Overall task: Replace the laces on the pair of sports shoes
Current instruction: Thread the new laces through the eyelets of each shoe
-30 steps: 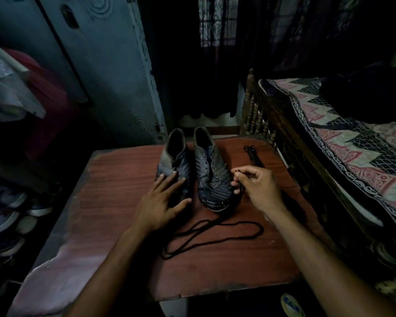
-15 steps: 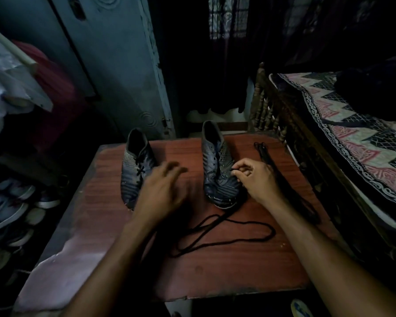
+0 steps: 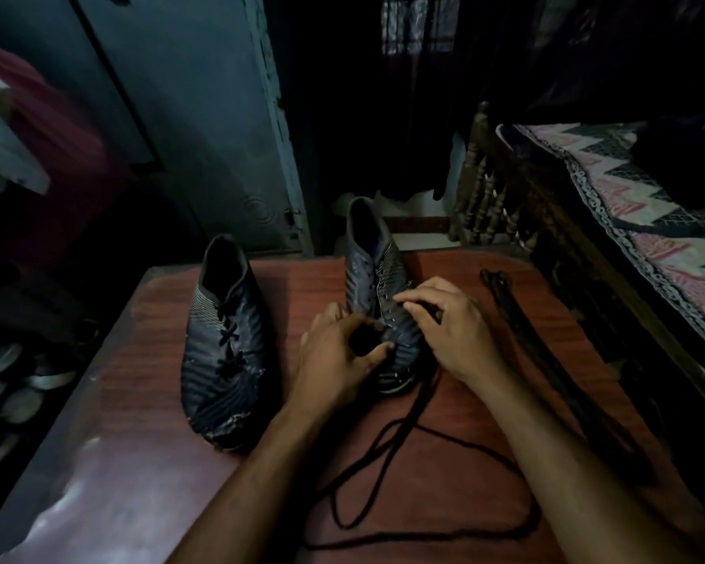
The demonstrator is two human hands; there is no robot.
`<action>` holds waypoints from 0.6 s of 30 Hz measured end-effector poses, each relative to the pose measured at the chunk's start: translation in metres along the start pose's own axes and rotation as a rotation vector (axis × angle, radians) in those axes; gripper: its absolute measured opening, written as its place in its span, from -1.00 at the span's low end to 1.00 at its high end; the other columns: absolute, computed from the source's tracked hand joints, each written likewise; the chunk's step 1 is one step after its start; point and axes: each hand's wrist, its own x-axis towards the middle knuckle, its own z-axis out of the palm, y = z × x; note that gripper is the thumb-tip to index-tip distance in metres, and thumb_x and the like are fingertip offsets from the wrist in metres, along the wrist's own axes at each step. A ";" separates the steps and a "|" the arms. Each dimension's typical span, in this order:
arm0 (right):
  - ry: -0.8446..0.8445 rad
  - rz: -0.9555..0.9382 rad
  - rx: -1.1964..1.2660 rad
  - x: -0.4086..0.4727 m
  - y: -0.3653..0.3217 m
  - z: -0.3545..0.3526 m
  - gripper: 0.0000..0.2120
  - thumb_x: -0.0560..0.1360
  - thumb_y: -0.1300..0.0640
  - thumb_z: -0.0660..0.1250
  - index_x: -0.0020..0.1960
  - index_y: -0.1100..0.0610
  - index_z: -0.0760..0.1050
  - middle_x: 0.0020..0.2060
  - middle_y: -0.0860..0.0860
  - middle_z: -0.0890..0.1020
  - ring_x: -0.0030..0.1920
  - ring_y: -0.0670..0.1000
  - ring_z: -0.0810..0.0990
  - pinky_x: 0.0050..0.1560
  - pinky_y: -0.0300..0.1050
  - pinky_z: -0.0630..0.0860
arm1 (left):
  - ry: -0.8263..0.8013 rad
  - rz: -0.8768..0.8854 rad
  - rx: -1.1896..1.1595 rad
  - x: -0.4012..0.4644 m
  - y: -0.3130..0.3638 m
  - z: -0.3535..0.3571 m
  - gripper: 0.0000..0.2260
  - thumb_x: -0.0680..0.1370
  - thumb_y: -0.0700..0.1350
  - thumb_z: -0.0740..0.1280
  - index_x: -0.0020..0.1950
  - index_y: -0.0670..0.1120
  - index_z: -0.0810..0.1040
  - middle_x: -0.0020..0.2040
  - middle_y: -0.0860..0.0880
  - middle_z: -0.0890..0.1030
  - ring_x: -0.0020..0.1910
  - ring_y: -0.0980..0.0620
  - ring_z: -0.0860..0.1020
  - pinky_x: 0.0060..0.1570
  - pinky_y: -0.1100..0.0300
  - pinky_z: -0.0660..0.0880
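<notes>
Two dark striped sports shoes stand on a reddish wooden table (image 3: 147, 400). The left shoe (image 3: 224, 343) is laced and stands apart at the left. The right shoe (image 3: 377, 287) has empty eyelets. My left hand (image 3: 334, 360) grips the toe part of the right shoe, thumb on its left side. My right hand (image 3: 444, 323) pinches a black lace (image 3: 387, 453) over the shoe's eyelets; the lace trails toward me in loops on the table. Another black lace (image 3: 517, 319) lies stretched out at the right.
A bed with a patterned cover (image 3: 644, 221) and a carved wooden frame (image 3: 485, 197) borders the table's right side. A grey door (image 3: 204, 128) stands behind. Several shoes (image 3: 13, 380) lie on the floor at the left. The room is dim.
The laced shoe was slid away to the left. My left hand then crossed back to the right shoe and took hold of its toe. My right hand stayed at the eyelets with the lace.
</notes>
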 end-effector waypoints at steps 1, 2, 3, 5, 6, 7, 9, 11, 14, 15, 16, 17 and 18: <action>-0.028 -0.007 0.002 0.002 0.003 0.000 -0.83 0.58 0.28 0.35 0.07 0.14 0.69 -0.09 0.01 0.58 -0.06 -0.12 0.54 0.00 -0.41 0.41 | -0.014 -0.002 -0.043 0.003 -0.003 0.002 -0.69 0.49 0.21 0.45 0.17 0.13 0.66 -0.08 0.17 0.36 0.09 0.00 0.45 0.15 -0.08 0.46; -0.047 -0.019 -0.005 0.004 0.003 -0.002 -0.83 0.57 0.29 0.35 0.07 0.15 0.69 -0.08 0.01 0.57 -0.05 -0.12 0.54 0.01 -0.40 0.41 | -0.016 0.001 -0.075 0.005 -0.005 0.003 -0.65 0.47 0.23 0.42 0.19 0.14 0.66 -0.07 0.17 0.38 0.08 0.01 0.46 0.15 -0.11 0.47; -0.058 -0.028 -0.018 0.005 0.004 -0.002 -0.83 0.57 0.30 0.35 0.07 0.15 0.69 -0.08 0.01 0.57 -0.04 -0.11 0.54 0.02 -0.39 0.42 | -0.018 -0.002 -0.104 0.006 -0.007 0.005 -0.62 0.45 0.24 0.40 0.21 0.15 0.66 -0.06 0.17 0.40 0.07 0.02 0.47 0.14 -0.11 0.48; -0.070 -0.043 -0.041 0.008 0.003 -0.005 -0.83 0.55 0.31 0.37 0.06 0.16 0.69 -0.07 0.01 0.55 -0.03 -0.10 0.54 -0.01 -0.40 0.42 | -0.010 -0.009 -0.155 0.006 -0.007 0.006 -0.61 0.43 0.23 0.39 0.22 0.18 0.65 -0.04 0.16 0.42 0.06 0.04 0.49 0.14 -0.10 0.51; -0.080 -0.041 -0.054 0.008 0.002 -0.006 -0.84 0.54 0.30 0.38 0.05 0.15 0.69 -0.06 0.00 0.55 -0.03 -0.12 0.53 -0.03 -0.44 0.40 | -0.008 -0.014 -0.178 0.007 -0.008 0.008 -0.62 0.43 0.21 0.40 0.23 0.21 0.62 -0.03 0.16 0.42 0.06 0.04 0.50 0.15 -0.10 0.52; -0.089 -0.036 -0.067 0.008 0.001 -0.008 -0.85 0.53 0.30 0.40 0.03 0.14 0.70 -0.05 0.00 0.55 -0.03 -0.14 0.52 -0.05 -0.49 0.37 | -0.005 -0.019 -0.197 0.007 -0.007 0.008 -0.62 0.44 0.19 0.43 0.25 0.24 0.59 -0.03 0.17 0.42 0.07 0.05 0.51 0.16 -0.09 0.52; -0.105 -0.042 -0.095 0.008 -0.001 -0.011 -0.85 0.50 0.30 0.43 0.00 0.12 0.71 -0.06 -0.02 0.58 -0.04 -0.16 0.53 -0.04 -0.51 0.36 | 0.005 -0.028 -0.230 0.007 -0.008 0.009 -0.69 0.48 0.08 0.50 0.22 0.20 0.64 -0.02 0.19 0.42 0.09 0.06 0.51 0.20 -0.07 0.51; -0.122 -0.070 -0.120 0.007 -0.004 -0.013 -0.83 0.47 0.31 0.46 -0.02 0.10 0.72 -0.08 -0.05 0.61 -0.07 -0.19 0.56 -0.03 -0.47 0.41 | 0.027 -0.031 -0.249 0.006 -0.007 0.011 -0.72 0.50 -0.05 0.53 0.20 0.13 0.67 -0.02 0.17 0.43 0.10 0.06 0.50 0.23 -0.01 0.50; -0.149 -0.107 -0.122 0.007 -0.009 -0.017 -0.76 0.46 0.31 0.48 0.05 0.04 0.67 -0.09 -0.13 0.62 -0.11 -0.27 0.57 -0.08 -0.47 0.42 | 0.041 -0.033 -0.264 0.006 -0.005 0.012 -0.72 0.50 -0.09 0.53 0.20 0.09 0.67 -0.01 0.13 0.43 0.12 0.07 0.48 0.26 0.07 0.47; -0.161 -0.101 -0.130 0.007 -0.011 -0.019 -0.71 0.46 0.28 0.48 0.10 -0.01 0.62 -0.10 -0.17 0.61 -0.11 -0.26 0.58 -0.09 -0.40 0.48 | 0.045 -0.034 -0.266 0.006 -0.004 0.013 -0.72 0.50 -0.09 0.53 0.20 0.09 0.67 -0.01 0.13 0.43 0.12 0.07 0.48 0.26 0.08 0.46; -0.173 -0.093 -0.155 0.007 -0.015 -0.021 -0.66 0.47 0.26 0.47 0.14 -0.06 0.55 -0.11 -0.19 0.61 -0.13 -0.23 0.58 -0.12 -0.28 0.53 | 0.053 -0.030 -0.267 0.005 -0.003 0.013 -0.71 0.51 -0.09 0.53 0.21 0.09 0.67 -0.01 0.13 0.42 0.12 0.06 0.47 0.25 0.10 0.46; -0.185 -0.083 -0.180 0.007 -0.017 -0.022 -0.62 0.47 0.24 0.47 0.17 -0.10 0.49 -0.13 -0.19 0.60 -0.17 -0.19 0.59 -0.15 -0.17 0.57 | 0.058 -0.025 -0.265 0.005 -0.002 0.014 -0.71 0.51 -0.09 0.52 0.22 0.09 0.66 0.00 0.13 0.41 0.12 0.06 0.47 0.25 0.11 0.46; -0.194 -0.085 -0.199 0.007 -0.019 -0.023 -0.58 0.47 0.23 0.47 0.20 -0.13 0.44 -0.14 -0.19 0.60 -0.20 -0.17 0.59 -0.17 -0.11 0.57 | 0.063 -0.018 -0.265 0.004 -0.001 0.014 -0.70 0.52 -0.09 0.52 0.23 0.08 0.66 0.00 0.13 0.41 0.13 0.06 0.46 0.25 0.12 0.46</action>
